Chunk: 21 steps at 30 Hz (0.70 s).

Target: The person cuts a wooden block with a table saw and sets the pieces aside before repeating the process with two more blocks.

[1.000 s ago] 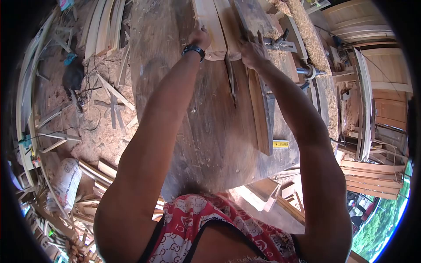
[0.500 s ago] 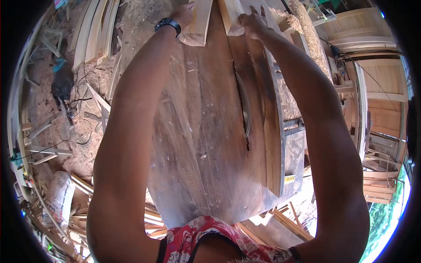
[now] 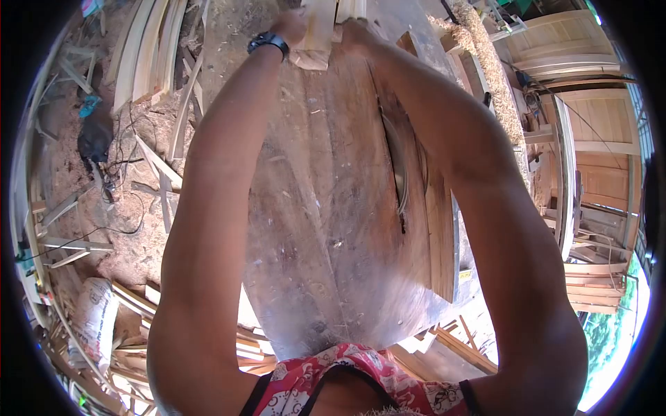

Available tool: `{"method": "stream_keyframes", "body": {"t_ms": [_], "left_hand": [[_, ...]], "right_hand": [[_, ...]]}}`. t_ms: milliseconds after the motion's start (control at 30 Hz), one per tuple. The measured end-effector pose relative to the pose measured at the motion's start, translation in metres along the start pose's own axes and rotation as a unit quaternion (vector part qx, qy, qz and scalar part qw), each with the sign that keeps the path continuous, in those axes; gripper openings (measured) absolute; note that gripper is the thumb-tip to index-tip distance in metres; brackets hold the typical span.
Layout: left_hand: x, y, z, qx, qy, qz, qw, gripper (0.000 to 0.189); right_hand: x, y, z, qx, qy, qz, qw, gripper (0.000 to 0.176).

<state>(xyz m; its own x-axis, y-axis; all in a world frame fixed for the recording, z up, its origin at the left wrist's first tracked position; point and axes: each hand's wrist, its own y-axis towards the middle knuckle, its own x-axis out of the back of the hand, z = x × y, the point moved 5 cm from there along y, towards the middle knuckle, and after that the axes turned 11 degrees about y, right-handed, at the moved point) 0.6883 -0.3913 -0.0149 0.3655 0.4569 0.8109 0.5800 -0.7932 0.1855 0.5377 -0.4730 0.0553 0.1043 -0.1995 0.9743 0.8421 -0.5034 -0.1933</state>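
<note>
Both arms reach to the far edge of a worn wooden saw table (image 3: 298,229). My left hand (image 3: 290,28), below a dark wristwatch, is closed on the left side of a pale wooden board (image 3: 316,35). Beside that board lies a second pale board (image 3: 352,10), its near end at my right hand (image 3: 355,36), whose fingers are bent around it and partly hidden. A curved saw blade (image 3: 397,159) stands in a slot in the table, below my right forearm. Along its right side runs a wooden strip (image 3: 438,236).
Long pale boards (image 3: 142,52) lean at the upper left. Sawdust, offcuts and cables cover the ground at left, near a dark tool (image 3: 95,139) and a white sack (image 3: 95,319). Wooden panels (image 3: 603,118) and a sawdust heap (image 3: 489,62) are at right.
My right hand has moved left with its board, closing the gap to the left board. My left hand has stayed nearly in place, and the view has shifted slightly.
</note>
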Motion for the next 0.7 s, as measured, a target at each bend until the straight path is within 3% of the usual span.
{"method": "stream_keyframes", "body": {"t_ms": [33, 100, 133, 200, 233, 300, 333, 367, 433, 467, 500, 567, 600, 667, 700], "left_hand": [[0.005, -0.001, -0.006, -0.005, 0.003, -0.004, 1.000, 0.046], [0.001, 0.000, -0.016, -0.021, 0.086, 0.018, 0.996, 0.047], [-0.005, 0.005, -0.015, -0.022, 0.037, -0.001, 0.999, 0.056], [-0.024, 0.004, -0.019, 0.012, 0.080, -0.026, 0.996, 0.066], [-0.026, 0.002, -0.023, 0.048, 0.120, -0.049, 0.990, 0.078], [-0.028, 0.000, -0.032, 0.028, 0.148, -0.069, 0.986, 0.087], [-0.023, -0.005, -0.035, 0.005, 0.181, -0.088, 0.979, 0.096], [-0.018, -0.010, -0.031, 0.013, 0.179, -0.089, 0.980, 0.096], [0.009, -0.019, -0.028, 0.104, 0.111, 0.011, 0.988, 0.091], [0.017, -0.028, -0.012, 0.086, -0.006, 0.074, 0.994, 0.079], [0.032, -0.043, 0.000, 0.091, -0.008, 0.077, 0.993, 0.079], [0.056, -0.083, 0.015, 0.100, -0.237, 0.125, 0.958, 0.070], [0.064, -0.103, 0.024, 0.111, -0.229, 0.125, 0.959, 0.070], [0.087, -0.145, 0.040, 0.125, -0.395, 0.121, 0.902, 0.064], [0.096, -0.165, 0.053, 0.141, -0.386, 0.112, 0.905, 0.064]], "right_hand": [[-0.009, 0.011, -0.009, 0.000, 0.001, -0.007, 1.000, 0.037], [-0.043, 0.045, -0.037, 0.084, 0.099, -0.044, 0.991, 0.036], [-0.027, 0.044, -0.031, 0.084, 0.098, -0.048, 0.990, 0.036], [-0.007, 0.050, -0.018, 0.115, -0.110, 0.052, 0.986, 0.039], [-0.004, 0.064, -0.025, 0.115, -0.114, 0.051, 0.985, 0.039], [0.000, 0.092, -0.039, 0.120, -0.211, 0.049, 0.969, 0.047], [0.008, 0.091, -0.046, 0.046, 0.009, -0.042, 0.998, 0.051], [-0.002, 0.092, -0.038, 0.052, 0.005, -0.036, 0.998, 0.051], [-0.010, 0.101, -0.031, 0.056, 0.106, -0.074, 0.990, 0.054], [-0.019, 0.116, -0.033, 0.015, 0.163, -0.015, 0.986, 0.054], [-0.026, 0.130, -0.032, 0.012, 0.153, 0.001, 0.988, 0.053], [-0.039, 0.161, -0.030, 0.030, 0.012, -0.001, 0.999, 0.051], [-0.049, 0.175, -0.030, 0.036, -0.065, 0.004, 0.997, 0.051], [-0.076, 0.208, -0.038, 0.043, -0.196, 0.022, 0.980, 0.049], [-0.098, 0.232, -0.047, 0.053, -0.246, 0.026, 0.968, 0.048]]}}
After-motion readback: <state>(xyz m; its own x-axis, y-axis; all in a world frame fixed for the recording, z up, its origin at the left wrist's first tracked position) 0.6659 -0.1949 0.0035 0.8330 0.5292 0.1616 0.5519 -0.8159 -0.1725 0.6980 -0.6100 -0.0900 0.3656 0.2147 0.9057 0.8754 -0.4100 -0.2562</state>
